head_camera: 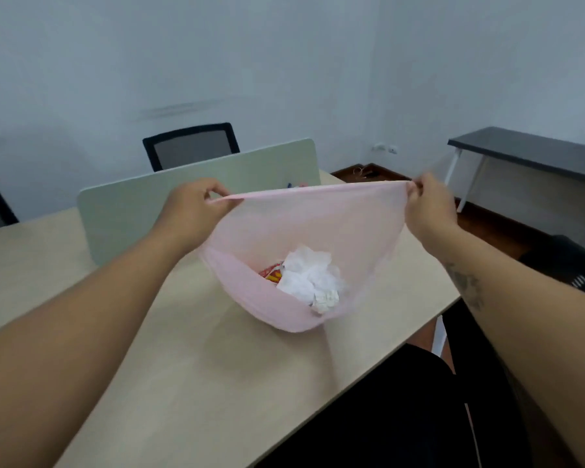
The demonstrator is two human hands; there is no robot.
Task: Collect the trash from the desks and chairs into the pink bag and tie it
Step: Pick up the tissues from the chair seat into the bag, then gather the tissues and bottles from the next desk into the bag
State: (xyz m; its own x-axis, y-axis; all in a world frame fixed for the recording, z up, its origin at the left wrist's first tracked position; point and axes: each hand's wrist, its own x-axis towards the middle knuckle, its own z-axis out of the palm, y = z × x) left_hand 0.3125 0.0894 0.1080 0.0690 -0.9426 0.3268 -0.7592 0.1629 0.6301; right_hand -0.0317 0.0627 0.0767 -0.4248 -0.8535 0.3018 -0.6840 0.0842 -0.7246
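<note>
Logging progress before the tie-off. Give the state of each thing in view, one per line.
bag: untied, rim stretched taut between both grips.
left grip: pinches the bag's left rim end.
right grip: pinches the right end.
tissues: crumpled, inside the bag.
wrapper: inside the bag, partly under the tissues.
chair: upright, unoccupied, behind the divider.

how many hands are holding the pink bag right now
2. The left hand pinches the left end of the stretched rim of the pink bag, and the right hand pinches the right end. Both are in plain view.
</note>
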